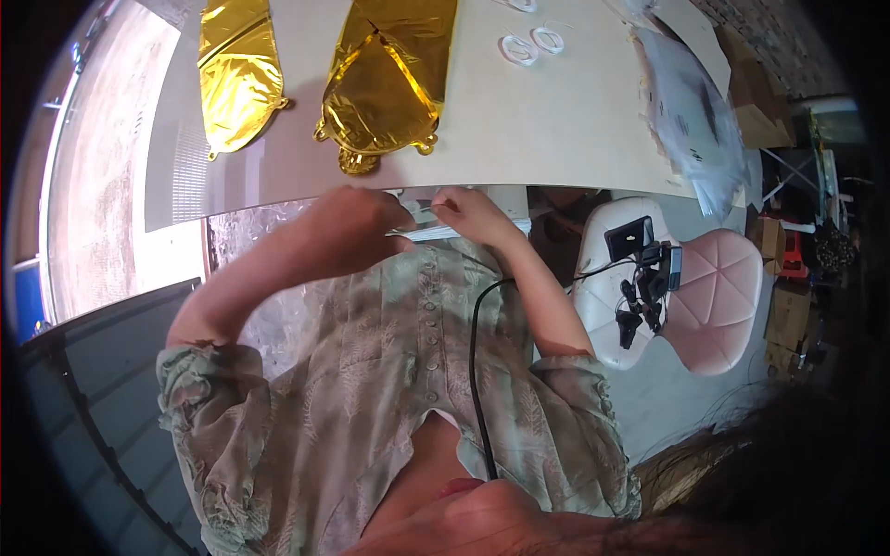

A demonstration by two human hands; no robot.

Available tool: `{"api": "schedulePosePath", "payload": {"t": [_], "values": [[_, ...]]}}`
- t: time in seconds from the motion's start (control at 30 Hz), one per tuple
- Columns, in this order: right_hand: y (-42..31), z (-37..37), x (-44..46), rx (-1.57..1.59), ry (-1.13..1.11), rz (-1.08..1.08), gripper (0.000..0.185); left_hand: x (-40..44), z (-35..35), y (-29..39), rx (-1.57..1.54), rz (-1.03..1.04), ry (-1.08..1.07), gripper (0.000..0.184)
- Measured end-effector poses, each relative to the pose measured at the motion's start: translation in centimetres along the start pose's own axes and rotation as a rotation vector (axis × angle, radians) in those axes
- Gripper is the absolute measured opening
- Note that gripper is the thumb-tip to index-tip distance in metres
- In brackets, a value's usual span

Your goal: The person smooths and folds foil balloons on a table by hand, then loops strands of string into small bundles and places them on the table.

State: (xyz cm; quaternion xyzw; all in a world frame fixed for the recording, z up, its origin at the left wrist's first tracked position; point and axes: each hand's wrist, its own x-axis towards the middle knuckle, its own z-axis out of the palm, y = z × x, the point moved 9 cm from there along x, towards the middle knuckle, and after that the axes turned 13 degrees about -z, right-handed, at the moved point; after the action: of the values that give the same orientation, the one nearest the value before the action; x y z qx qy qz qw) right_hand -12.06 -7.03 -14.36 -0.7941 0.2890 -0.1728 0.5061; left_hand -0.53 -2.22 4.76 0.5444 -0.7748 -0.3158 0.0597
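Observation:
My left hand (360, 215) is just below the table's front edge, its fingers bent in a pinch. Facing it, my right hand (466, 213) is also closed, thumb and fingers together. Between them is a bit of thin clear plastic (417, 206), partly hidden by the fingers; its full shape does not show. Beneath the hands, close to my waist, lies a flat white stack (514, 225). On the table just beyond the hands lies a large gold foil balloon (389, 93), flat, with small tabs at its end. A second gold foil balloon (243, 97) is to its left.
Several white ribbon coils (518, 50) lie on the pale table (565, 130). Clear plastic bags (691, 116) overhang its right side. A pinkish-white chair (714, 306) at right holds black cables and adapters (644, 283). A black cord (475, 352) hangs down my front. Cardboard boxes (790, 320) stand farther right.

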Motion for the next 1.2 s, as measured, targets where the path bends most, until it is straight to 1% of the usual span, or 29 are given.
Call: {"api": "schedulePosePath", "payload": {"t": [0.03,0.07,0.1,0.13,0.17,0.2,0.23,0.27,0.3,0.37,0.4,0.43,0.47,0.5,0.53,0.6,0.63,0.67,0.73,0.77,0.83,0.87,0.93,0.97,1.0,1.03,1.1,1.13,1.2], "values": [[-1.1,-0.5,-0.5,0.073,-0.025,0.021,0.015,0.3,2.7,-0.9,0.001,-0.007,0.003,0.020],[-3.0,-1.4,-1.3,0.075,-0.030,0.016,0.015,0.4,3.3,-1.3,0.016,0.027,0.243,0.022],[-5.8,-2.0,-2.4,0.230,-0.075,-0.033,0.012,-0.3,2.6,-1.3,0.030,0.062,0.485,0.024],[-8.5,-2.6,-3.4,0.384,-0.120,-0.079,0.011,-0.4,2.5,-1.4,0.027,0.059,0.487,0.024],[-10.2,-3.7,-4.2,0.381,-0.119,-0.073,0.011,0.5,4.9,-2.1,-0.192,0.006,0.121,0.025],[-12.5,-5.6,-4.9,0.371,-0.052,-0.174,0.016,0.7,6.9,-1.6,-0.404,-0.040,-0.252,0.026],[-14.3,-7.0,-5.3,0.357,0.016,-0.273,0.022,0.2,6.9,-0.1,-0.580,0.012,-0.481,0.026],[-14.9,-6.6,-5.0,0.349,0.021,-0.263,0.022,0.2,4.8,1.5,-0.660,0.017,-0.551,0.027],[-15.8,-8.1,-4.4,0.484,0.318,-0.352,0.027,0.3,2.9,3.0,-0.736,0.020,-0.622,0.027],[-17.3,-9.4,-4.3,0.608,0.620,-0.441,0.031,2.1,-2.4,6.5,-1.014,0.273,-0.487,0.028],[-17.8,-8.8,-3.5,0.865,0.608,-0.373,0.033,3.2,-5.6,7.8,-0.771,0.221,-0.289,0.030],[-18.5,-8.9,-3.3,0.990,0.596,-0.343,0.035,4.5,-8.4,8.9,-0.526,0.169,-0.091,0.031],[-19.3,-9.0,-3.1,1.115,0.588,-0.309,0.036,6.2,-10.6,9.1,-0.437,0.152,0.146,0.031],[-20.4,-9.1,-3.3,1.035,0.448,-0.262,0.034,7.4,-12.9,8.9,-0.344,0.135,0.382,0.032],[-21.7,-9.2,-3.8,0.951,0.310,-0.213,0.033,8.2,-13.6,8.1,-0.341,0.144,0.386,0.032],[-24.4,-14.8,-7.0,0.138,0.578,-0.115,0.025,9.3,-13.8,7.1,0.187,0.119,0.450,0.030],[-24.6,-17.6,-8.3,0.164,0.627,-0.179,0.024,8.3,-11.5,8.6,0.378,0.035,-0.064,0.027],[-25.3,-20.1,-8.6,0.100,0.684,-0.330,0.020,7.8,-11.4,7.4,0.379,0.045,-0.074,0.027],[-25.9,-21.5,-6.4,-0.086,0.695,-0.429,0.017,4.3,-11.9,7.4,-0.786,0.337,-0.559,0.026],[-26.6,-19.1,-5.2,-0.202,0.569,-0.462,0.016,4.2,-12.4,8.9,-0.782,0.343,-0.561,0.026],[-29.5,-14.2,-3.8,-0.402,0.267,-0.569,0.015,5.3,-16.1,10.7,-0.341,0.001,-0.056,0.024],[-30.4,-15.1,-3.8,-0.403,0.267,-0.569,0.015,6.2,-15.5,11.3,-0.214,0.144,-0.104,0.025],[-29.0,-19.8,-5.1,0.197,0.545,-0.454,0.014,6.2,-14.6,11.6,-0.071,0.411,-0.094,0.024],[-29.2,-22.3,-3.8,-0.243,0.539,-0.647,0.014,5.5,-14.3,11.4,-0.039,0.528,-0.039,0.023],[-28.3,-20.8,-3.5,-0.242,0.542,-0.648,0.014,4.8,-16.3,11.6,-0.004,0.424,0.189,0.021],[-27.5,-17.4,-2.6,-0.343,0.433,-0.678,0.013,3.8,-18.2,11.5,0.017,0.295,0.394,0.020],[-29.4,-14.4,-2.6,-0.544,0.189,-0.729,0.011,5.9,-18.4,11.4,0.149,0.124,0.317,0.019],[-31.5,-13.9,-3.1,-0.633,0.061,-0.758,0.011,6.3,-17.0,11.2,0.096,0.234,0.179,0.020],[-28.8,-23.0,-3.9,-0.234,0.481,-0.642,0.007,6.5,-13.8,10.7,-0.199,0.607,-0.137,0.023]]}}
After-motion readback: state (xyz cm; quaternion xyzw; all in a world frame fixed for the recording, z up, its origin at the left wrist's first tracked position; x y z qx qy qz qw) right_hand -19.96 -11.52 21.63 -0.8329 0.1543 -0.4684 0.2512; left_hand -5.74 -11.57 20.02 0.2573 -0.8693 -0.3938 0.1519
